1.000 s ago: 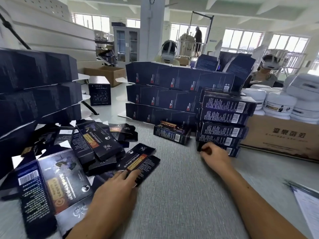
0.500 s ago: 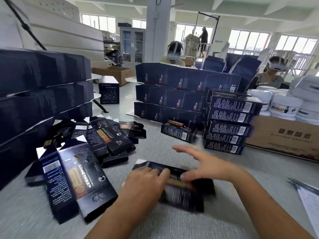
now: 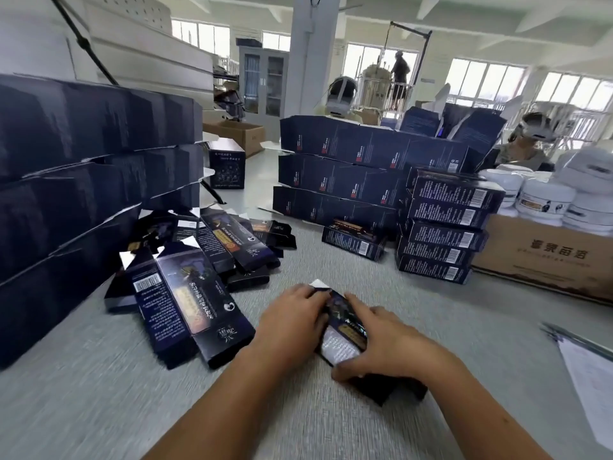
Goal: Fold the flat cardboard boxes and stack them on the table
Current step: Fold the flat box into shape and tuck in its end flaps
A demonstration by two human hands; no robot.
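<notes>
Left hand [image 3: 292, 322] grips the left edge of one flat box [image 3: 343, 330]; right hand [image 3: 388, 340] clasps its right side, thumb at the near end. The box sits low at mid-table [image 3: 431, 327], not yet opened up. Several folded boxes [image 3: 444, 227] are stacked on the right. The pile of flats [image 3: 199, 277] on the left looks mostly untouched, so plenty remains.
</notes>
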